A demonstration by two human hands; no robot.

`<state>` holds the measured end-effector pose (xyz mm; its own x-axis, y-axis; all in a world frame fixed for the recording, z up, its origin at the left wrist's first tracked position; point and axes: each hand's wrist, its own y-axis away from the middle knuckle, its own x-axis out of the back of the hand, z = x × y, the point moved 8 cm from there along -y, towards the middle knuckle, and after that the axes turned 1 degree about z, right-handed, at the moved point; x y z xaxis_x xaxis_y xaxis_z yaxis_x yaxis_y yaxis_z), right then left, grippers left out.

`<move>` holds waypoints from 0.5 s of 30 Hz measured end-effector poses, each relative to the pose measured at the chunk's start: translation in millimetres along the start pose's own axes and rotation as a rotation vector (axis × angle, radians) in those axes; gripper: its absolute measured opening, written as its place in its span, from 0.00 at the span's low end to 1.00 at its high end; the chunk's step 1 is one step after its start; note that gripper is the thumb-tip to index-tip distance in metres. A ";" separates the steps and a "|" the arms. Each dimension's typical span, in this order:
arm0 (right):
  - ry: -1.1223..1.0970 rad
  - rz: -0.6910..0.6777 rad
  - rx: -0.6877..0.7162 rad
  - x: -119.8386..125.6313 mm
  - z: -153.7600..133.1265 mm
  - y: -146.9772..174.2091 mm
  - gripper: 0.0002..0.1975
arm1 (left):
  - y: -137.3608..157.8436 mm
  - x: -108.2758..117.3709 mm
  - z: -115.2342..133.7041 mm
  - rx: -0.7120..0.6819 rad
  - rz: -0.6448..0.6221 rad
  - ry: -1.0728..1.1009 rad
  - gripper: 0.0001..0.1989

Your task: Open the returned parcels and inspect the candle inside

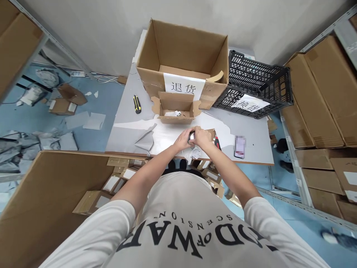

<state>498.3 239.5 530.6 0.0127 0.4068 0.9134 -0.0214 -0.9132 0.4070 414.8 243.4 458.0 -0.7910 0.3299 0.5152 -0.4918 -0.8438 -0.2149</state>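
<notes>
White lettered shirt (192, 208); left hand (182, 140) and right hand (202, 137), joint grip around glossy rounded object (191, 137).

Parcel stockroom: cartons (323, 96) on metal shelving (296, 167), labelled crate (251, 67), grey bags (29, 152).

We see a big open box (189, 44) near the wall (111, 22), a paper sign (184, 86) on its front; to its right we find a black crate (242, 67) bearing another sign (248, 103); on the table (119, 130) we have a yellow-and-black cutter (137, 104) at left and a phone (239, 146) at right; grey bags (25, 150) lie heaped on our blue floor (111, 109), far left.
</notes>
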 end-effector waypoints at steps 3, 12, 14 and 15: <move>0.008 -0.003 -0.003 1.6 -3.8 -2.0 0.27 | 1.4 -2.2 -1.7 0.003 -0.014 0.017 0.46; 0.052 0.243 0.177 58.0 2.5 30.9 0.21 | 0.1 -3.3 -7.5 0.028 0.002 -0.031 0.51; 0.011 0.287 0.201 77.9 9.0 40.7 0.21 | 1.2 -2.6 -6.8 0.042 0.000 -0.052 0.52; -0.014 0.306 0.217 87.7 12.3 45.0 0.22 | 1.8 -2.1 -6.1 0.048 -0.004 -0.064 0.52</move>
<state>510.8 233.8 629.1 0.0524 0.1150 0.9920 0.1856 -0.9772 0.1035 413.3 243.8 451.5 -0.7639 0.3067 0.5678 -0.4754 -0.8625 -0.1737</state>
